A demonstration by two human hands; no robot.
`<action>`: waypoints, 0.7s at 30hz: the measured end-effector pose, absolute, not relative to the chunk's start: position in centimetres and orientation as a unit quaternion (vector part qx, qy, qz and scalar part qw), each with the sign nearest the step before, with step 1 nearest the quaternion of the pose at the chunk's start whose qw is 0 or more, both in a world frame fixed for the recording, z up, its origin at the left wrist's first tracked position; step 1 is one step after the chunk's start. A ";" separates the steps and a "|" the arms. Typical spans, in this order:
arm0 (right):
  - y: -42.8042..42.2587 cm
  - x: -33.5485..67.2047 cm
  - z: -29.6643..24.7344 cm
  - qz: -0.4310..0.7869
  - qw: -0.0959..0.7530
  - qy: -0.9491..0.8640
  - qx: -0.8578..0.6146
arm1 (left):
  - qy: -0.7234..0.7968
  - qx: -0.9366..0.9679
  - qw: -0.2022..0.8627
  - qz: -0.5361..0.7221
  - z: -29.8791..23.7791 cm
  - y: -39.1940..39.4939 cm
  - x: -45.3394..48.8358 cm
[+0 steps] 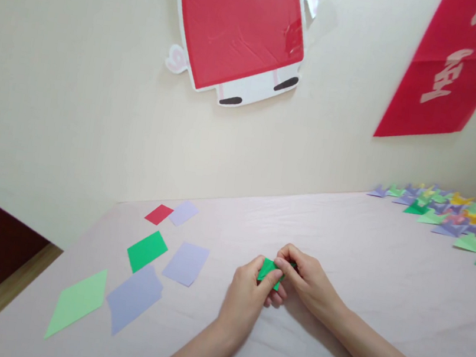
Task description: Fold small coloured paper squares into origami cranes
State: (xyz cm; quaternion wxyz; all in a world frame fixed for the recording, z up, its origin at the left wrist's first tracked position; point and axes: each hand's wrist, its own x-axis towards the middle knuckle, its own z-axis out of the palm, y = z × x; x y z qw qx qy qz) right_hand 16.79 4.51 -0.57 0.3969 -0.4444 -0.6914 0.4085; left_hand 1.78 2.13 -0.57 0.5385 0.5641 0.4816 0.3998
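A small piece of folded green paper [267, 268] is held between my two hands, just above the pale cloth surface [336, 241]. My left hand [250, 291] grips its near left side, the thumb lying across the front. From the right, my right hand [306, 275] pinches the paper's upper right edge between thumb and fingers. My fingers cover much of the paper, so its full folded shape is hidden.
Loose sheets lie at left: a red one [158, 214], a dark green one [147, 251], a light green one [78, 302] and several lilac ones [186, 264]. Rows of folded colourful paper pieces [455, 220] stand at the far right. A wall [99, 92] rises behind.
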 end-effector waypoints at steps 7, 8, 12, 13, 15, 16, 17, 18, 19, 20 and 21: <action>5.0 17.4 -0.6 0.337 0.408 -0.716 -0.455 | 0.493 0.543 0.534 0.420 -1.0 1.9 1.5; 5.1 17.5 -0.7 0.316 0.409 -0.727 -0.452 | 0.495 0.542 0.532 0.422 -1.0 1.9 1.5; 5.5 17.6 -0.7 0.291 0.398 -0.752 -0.437 | 0.493 0.544 0.527 0.427 -1.1 2.1 1.5; 5.5 17.6 -0.7 0.289 0.395 -0.757 -0.433 | 0.491 0.544 0.528 0.429 -1.1 2.2 1.5; 5.6 17.7 -0.7 0.274 0.389 -0.768 -0.429 | 0.478 0.535 0.545 0.434 -1.0 2.3 1.6; 5.7 17.7 -0.6 0.258 0.386 -0.774 -0.430 | 0.467 0.529 0.559 0.435 -0.9 2.3 1.6; 5.8 17.8 -0.6 0.239 0.385 -0.779 -0.433 | 0.454 0.521 0.576 0.436 -0.8 2.4 1.6; 5.9 17.8 -0.5 0.220 0.386 -0.782 -0.437 | 0.442 0.512 0.593 0.436 -0.7 2.5 1.6; 6.0 17.9 -0.5 0.204 0.386 -0.785 -0.439 | 0.432 0.504 0.608 0.435 -0.6 2.5 1.6; 6.1 18.0 -0.4 0.193 0.387 -0.787 -0.440 | 0.423 0.498 0.620 0.435 -0.5 2.6 1.6; 6.1 18.0 -0.3 0.187 0.387 -0.789 -0.440 | 0.417 0.494 0.628 0.433 -0.4 2.7 1.6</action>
